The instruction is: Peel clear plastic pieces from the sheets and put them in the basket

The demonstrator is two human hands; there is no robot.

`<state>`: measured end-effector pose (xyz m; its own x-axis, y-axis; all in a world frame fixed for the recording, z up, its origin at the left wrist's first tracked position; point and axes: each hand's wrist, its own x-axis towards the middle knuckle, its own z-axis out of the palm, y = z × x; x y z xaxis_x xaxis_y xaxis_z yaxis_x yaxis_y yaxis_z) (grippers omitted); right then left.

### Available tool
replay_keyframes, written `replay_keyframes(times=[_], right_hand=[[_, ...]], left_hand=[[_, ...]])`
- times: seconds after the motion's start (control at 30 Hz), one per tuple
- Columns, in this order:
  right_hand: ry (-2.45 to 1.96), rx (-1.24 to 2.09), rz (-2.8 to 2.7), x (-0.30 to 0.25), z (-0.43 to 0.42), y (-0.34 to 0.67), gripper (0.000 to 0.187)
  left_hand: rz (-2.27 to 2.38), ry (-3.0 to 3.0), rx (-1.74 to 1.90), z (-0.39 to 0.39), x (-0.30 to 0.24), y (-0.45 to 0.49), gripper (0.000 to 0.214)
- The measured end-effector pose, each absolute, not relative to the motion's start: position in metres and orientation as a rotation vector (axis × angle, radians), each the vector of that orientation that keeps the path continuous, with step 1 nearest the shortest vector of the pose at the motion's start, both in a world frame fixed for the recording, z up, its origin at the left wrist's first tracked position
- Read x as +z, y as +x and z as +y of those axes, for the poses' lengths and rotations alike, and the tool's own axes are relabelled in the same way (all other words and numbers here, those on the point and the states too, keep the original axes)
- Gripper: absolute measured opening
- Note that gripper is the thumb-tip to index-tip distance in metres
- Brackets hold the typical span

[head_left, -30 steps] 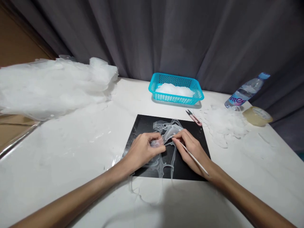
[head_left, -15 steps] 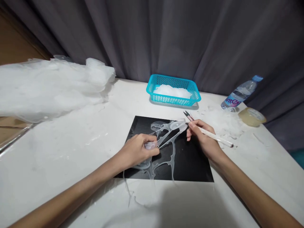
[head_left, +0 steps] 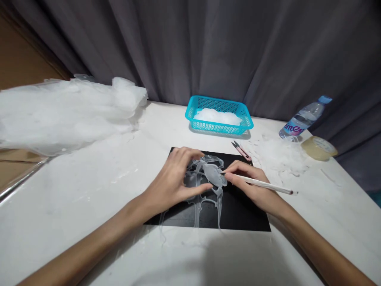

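Observation:
A translucent white stringy film piece (head_left: 208, 178) lies over a black mat (head_left: 238, 206) in the middle of the white table. My left hand (head_left: 175, 178) rests on the film's left side, its thumb and fingers pinching the piece. My right hand (head_left: 253, 186) is closed on a thin white stick (head_left: 264, 184), whose tip touches the film near my left thumb. Strands of the film trail down toward the mat's front edge.
A turquoise basket (head_left: 219, 115) of white bits stands behind the mat. Small pink snips (head_left: 241, 150) lie at the mat's far right corner. White scraps (head_left: 276, 155), a water bottle (head_left: 303, 119) and a tape roll (head_left: 319, 147) are at right. A heap of white film (head_left: 65, 111) fills the left.
My right hand came back from near the snips to the film, bringing the stick's tip onto it. My left hand shifted up and right over the piece, which bunched closer together.

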<state>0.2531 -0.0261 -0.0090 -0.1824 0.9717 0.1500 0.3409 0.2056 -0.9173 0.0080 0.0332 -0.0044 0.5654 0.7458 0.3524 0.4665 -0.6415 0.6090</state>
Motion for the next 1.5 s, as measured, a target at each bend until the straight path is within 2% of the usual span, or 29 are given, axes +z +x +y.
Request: replay_keyframes(times=[0.07, 0.1, 0.2, 0.27, 0.4, 0.5, 0.77, 0.93, 1.23, 1.5], right_hand=[[-1.204, 0.941, -1.761, -0.006, -0.030, 0.251, 0.016], [-1.194, 0.937, -1.785, -0.004, -0.032, 0.250, 0.015], [-1.232, 0.909, -1.733, -0.003, -0.038, 0.249, 0.019], [-1.282, 0.772, -1.646, -0.004, -0.039, 0.250, 0.022], [-1.318, 0.459, -1.664, -0.017, -0.037, 0.247, 0.026], [-1.295, 0.381, -1.808, -0.032, -0.036, 0.237, 0.015], [-1.222, 0.015, -1.947, -0.045, -0.046, 0.220, 0.005], [-1.184, -0.180, -2.014, -0.042, -0.049, 0.223, 0.021], [-1.128, -0.238, -2.009, -0.040, -0.052, 0.225, 0.029], [-1.121, -0.220, -1.988, -0.034, -0.051, 0.224, 0.012]], left_hand=[[0.830, 2.386, 0.748, 0.030, -0.005, 0.013, 0.063], [0.786, 2.350, 0.699, 0.028, -0.007, 0.015, 0.058], [0.754, 2.142, 0.650, 0.029, -0.016, 0.018, 0.028], [0.793, 2.003, 0.660, 0.031, -0.021, 0.017, 0.019], [0.854, 1.814, 0.688, 0.033, -0.025, 0.016, 0.024], [0.832, 1.762, 0.680, 0.031, -0.023, 0.018, 0.025], [0.795, 1.863, 0.708, 0.025, -0.019, 0.019, 0.018], [0.669, 1.965, 0.841, 0.023, -0.018, 0.017, 0.012], [0.590, 1.962, 0.928, 0.021, -0.016, 0.016, 0.014], [0.778, 1.761, 0.787, 0.020, -0.014, 0.016, 0.012]])
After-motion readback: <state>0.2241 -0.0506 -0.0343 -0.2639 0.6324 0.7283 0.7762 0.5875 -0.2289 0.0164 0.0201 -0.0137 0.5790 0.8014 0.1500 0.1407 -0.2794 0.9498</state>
